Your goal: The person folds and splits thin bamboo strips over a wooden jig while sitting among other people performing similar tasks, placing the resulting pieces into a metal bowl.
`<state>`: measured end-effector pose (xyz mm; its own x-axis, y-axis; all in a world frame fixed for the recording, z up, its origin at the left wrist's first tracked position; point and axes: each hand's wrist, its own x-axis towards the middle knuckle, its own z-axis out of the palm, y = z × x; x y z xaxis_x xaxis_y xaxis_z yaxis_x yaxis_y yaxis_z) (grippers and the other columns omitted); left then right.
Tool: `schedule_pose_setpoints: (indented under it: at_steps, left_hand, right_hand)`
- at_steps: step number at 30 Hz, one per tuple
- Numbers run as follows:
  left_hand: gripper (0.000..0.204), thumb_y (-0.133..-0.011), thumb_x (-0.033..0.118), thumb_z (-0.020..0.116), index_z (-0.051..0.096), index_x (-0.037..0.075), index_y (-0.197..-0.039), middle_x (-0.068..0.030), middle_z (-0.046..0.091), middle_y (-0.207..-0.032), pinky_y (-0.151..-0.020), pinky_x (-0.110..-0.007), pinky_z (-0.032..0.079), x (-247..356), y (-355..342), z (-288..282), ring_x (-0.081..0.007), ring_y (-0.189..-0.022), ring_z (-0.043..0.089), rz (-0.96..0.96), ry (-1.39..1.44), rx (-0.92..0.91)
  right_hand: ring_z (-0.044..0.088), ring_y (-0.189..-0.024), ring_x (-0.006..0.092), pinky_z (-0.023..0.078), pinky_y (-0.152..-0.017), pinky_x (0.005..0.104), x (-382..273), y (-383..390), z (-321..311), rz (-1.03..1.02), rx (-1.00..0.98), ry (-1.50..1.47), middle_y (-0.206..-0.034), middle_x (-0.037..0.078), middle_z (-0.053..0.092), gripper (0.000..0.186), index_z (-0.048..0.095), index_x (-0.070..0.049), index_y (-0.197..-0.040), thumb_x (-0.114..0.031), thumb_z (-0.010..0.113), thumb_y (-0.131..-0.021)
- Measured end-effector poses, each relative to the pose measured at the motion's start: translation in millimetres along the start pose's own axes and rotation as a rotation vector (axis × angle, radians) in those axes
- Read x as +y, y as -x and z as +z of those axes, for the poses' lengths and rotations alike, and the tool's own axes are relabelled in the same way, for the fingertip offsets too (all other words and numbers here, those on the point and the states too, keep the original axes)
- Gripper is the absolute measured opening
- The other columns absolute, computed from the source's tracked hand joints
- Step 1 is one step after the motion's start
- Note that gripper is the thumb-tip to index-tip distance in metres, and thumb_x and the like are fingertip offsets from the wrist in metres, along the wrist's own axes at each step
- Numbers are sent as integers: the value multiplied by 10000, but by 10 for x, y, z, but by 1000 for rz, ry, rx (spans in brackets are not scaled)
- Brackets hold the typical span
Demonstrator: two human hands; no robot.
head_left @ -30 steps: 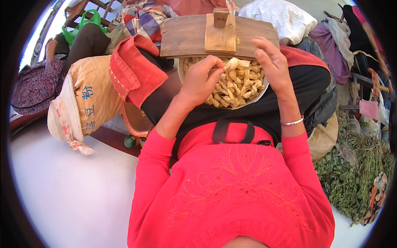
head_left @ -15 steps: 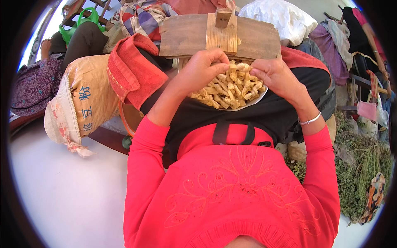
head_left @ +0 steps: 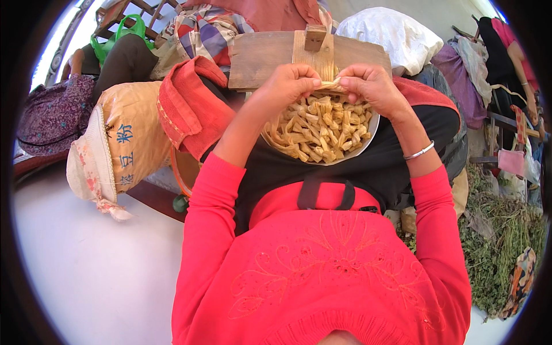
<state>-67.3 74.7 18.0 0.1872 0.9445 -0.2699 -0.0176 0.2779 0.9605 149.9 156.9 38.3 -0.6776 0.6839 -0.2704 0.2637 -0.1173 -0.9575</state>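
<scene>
Between my two hands runs a short twisted, pale yellow husk-like strand (head_left: 330, 85). My left hand (head_left: 290, 87) pinches its left end with thumb and forefinger. At the other end, my right hand (head_left: 371, 87) has fingers and thumb closed on the strand. Another pale strip (head_left: 328, 60) stretches upward from it over the wooden board, toward the small wooden block (head_left: 314, 38). Just below the hands, a white-rimmed bowl (head_left: 375, 127) in my lap is full of folded or knotted yellowish pieces (head_left: 322, 131) of similar look.
The wooden board (head_left: 256, 60) lies across beyond the bowl. A red towel (head_left: 192, 109) and a tan woven sack (head_left: 135, 138) are on the left. At the back stands a white plastic bag (head_left: 388, 39). Dried green plants (head_left: 500, 236) lie at right. Other people sit far left and far right.
My hands have come closer together and the twisted strand now shows between them. The whole view has shifted slightly, with more of the bowl's contents visible.
</scene>
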Motion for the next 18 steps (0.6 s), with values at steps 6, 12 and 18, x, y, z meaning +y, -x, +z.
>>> schedule_pose_setpoints:
  at_steps: [6, 12, 18]
  left_hand:
    - [134, -909, 149, 592, 616, 33, -970, 17, 548, -710, -446, -179, 307, 2, -127, -302, -20, -518, 404, -5, 6, 170]
    - [92, -893, 95, 588, 626, 27, -943, 6, 551, -701, -450, -194, 328, -139, -300, -381, -45, -509, 415, -10, -57, 309]
    - [112, -844, 109, 625, 606, -1, -850, -20, 628, -726, -605, -318, 455, -464, -418, -553, -155, -649, 562, 283, -752, 566]
  right_hand:
    - [483, -578, 25, 427, -532, 186, 15, -214, 100, -121, 186, 98, -698, -49, 550, 173, 646, -5, -1038, -111, 599, -909]
    - [544, -616, 107, 450, -583, 257, 251, -408, 154, -232, 248, 173, -746, 17, 625, 144, 655, -13, -970, -124, 613, -888]
    - [632, -753, 313, 492, -701, 363, 401, -393, 87, -302, 359, 705, -850, 141, 674, 156, 672, -54, -934, -172, 622, -845]
